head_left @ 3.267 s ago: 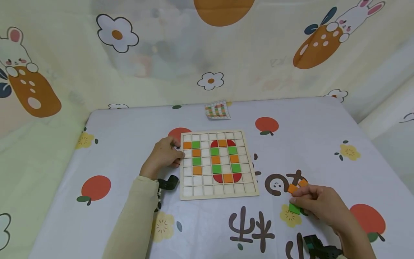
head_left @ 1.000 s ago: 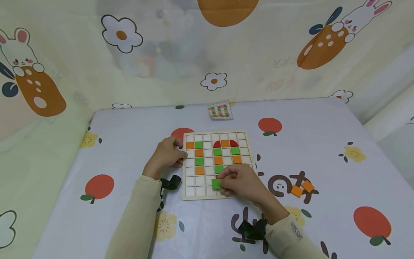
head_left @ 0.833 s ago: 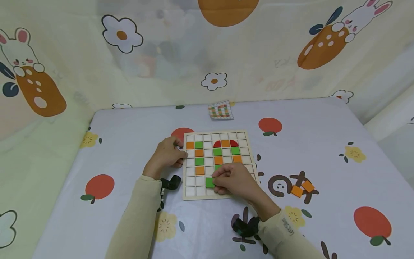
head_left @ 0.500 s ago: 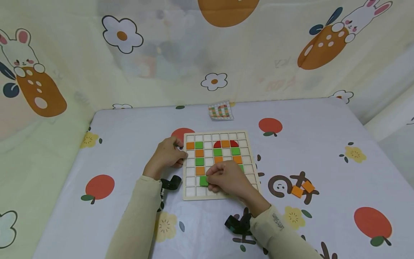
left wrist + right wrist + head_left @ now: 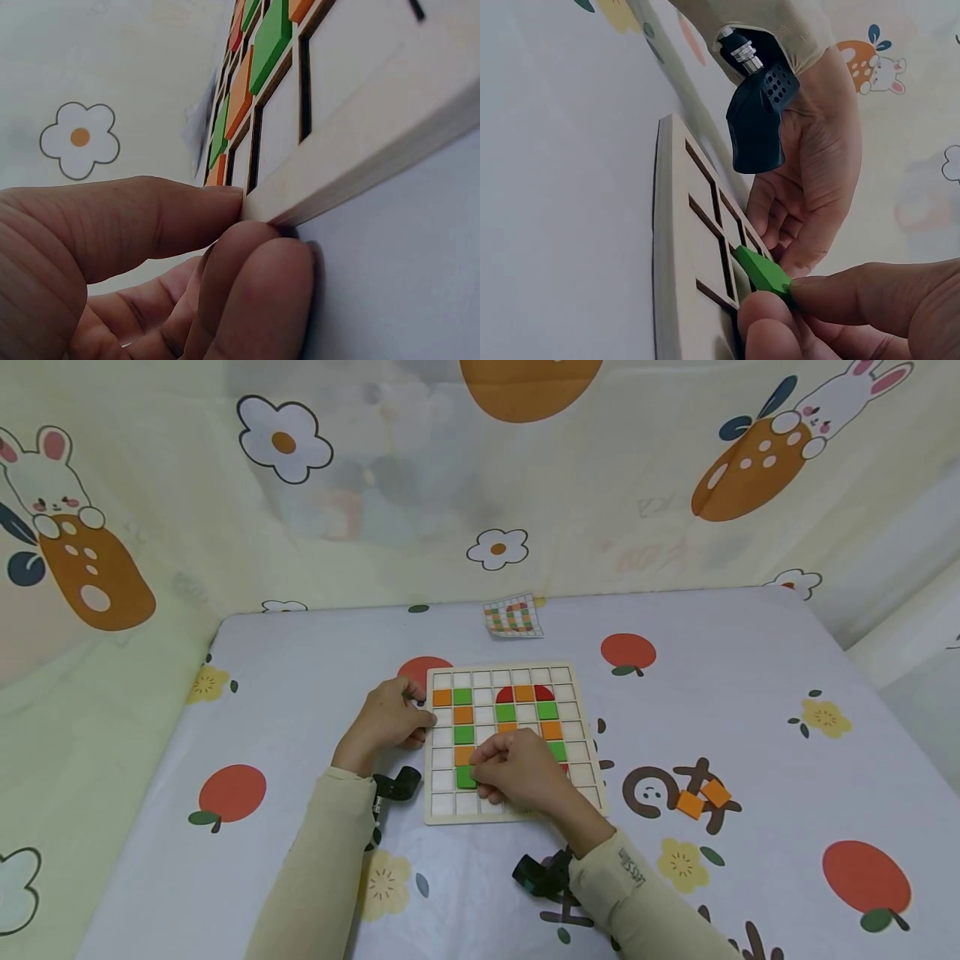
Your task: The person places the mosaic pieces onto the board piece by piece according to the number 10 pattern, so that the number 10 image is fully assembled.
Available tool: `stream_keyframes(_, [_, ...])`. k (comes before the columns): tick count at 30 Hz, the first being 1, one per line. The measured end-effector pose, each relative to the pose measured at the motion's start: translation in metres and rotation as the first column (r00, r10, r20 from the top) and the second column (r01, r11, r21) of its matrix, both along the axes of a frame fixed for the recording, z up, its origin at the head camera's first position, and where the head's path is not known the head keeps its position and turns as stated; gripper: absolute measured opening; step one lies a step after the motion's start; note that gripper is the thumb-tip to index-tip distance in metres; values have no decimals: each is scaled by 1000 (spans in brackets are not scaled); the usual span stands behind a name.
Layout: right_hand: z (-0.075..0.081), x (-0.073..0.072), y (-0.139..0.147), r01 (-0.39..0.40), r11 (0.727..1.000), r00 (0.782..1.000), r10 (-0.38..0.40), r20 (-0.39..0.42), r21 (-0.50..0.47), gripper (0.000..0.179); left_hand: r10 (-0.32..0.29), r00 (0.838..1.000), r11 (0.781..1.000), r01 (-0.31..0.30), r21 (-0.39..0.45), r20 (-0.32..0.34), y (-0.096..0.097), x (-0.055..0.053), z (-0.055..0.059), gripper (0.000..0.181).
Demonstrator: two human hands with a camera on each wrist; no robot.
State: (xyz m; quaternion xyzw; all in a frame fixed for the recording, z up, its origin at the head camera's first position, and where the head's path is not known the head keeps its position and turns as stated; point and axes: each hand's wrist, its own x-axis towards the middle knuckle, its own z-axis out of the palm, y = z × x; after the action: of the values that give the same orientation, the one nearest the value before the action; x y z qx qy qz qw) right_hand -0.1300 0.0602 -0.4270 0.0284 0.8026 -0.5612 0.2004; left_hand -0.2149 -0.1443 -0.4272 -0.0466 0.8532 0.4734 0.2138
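Note:
With thumb and fingers, my left hand grips the left edge of a wooden grid board; in the left wrist view its thumb lies at the frame's top edge. My right hand pinches a green square tile over a cell in the second column, just below an orange tile. In the right wrist view that green tile is tilted, partly over its cell. Orange, green and red rounded tiles fill other cells. The right hand hides part of the board's lower middle.
Two loose orange tiles lie on the tablecloth right of the board. Behind the board stands a small curled pattern card. A black wrist camera hangs under the right wrist, and another beside the left.
My right hand let go of the two orange tiles on the right and carried the green tile leftward to the board's second column. The left hand keeps its grip on the board.

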Motion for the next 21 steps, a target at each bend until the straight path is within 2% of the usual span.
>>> stream_keyframes(21, [-2,1,-1,-3,1000,1000,3,-5,-1,6,-2,1000,1000,2,-8,-13,1,-1,-2,31])
